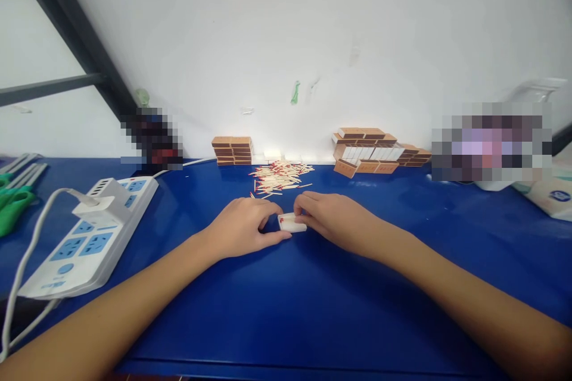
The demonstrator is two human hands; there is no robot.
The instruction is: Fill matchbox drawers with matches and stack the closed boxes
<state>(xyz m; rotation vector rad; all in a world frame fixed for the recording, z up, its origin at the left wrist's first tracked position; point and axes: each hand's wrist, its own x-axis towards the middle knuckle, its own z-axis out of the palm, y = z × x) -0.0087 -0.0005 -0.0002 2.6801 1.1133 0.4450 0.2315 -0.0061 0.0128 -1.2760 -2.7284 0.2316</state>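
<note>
A small white matchbox tray [289, 227] lies on the blue tabletop with a few red-headed matches [286, 219] inside it. My left hand [243, 226] grips the left end of the tray between thumb and fingers. At the right end, my right hand [333, 217] has its thumb and fingertips pinched together over the tray, on the stick ends of the matches; the fingers partly hide what they hold. Just beyond my hands is a loose pile of matches [281, 177] with red heads, pointing in many directions.
Brown matchboxes [231, 150] are stacked against the wall; more matchboxes [366, 152], some showing white sides, stand to the right. A power strip [96, 238] with a plugged-in charger and cable is at left, near green-handled scissors [15, 202]. A white package [552, 187] lies far right.
</note>
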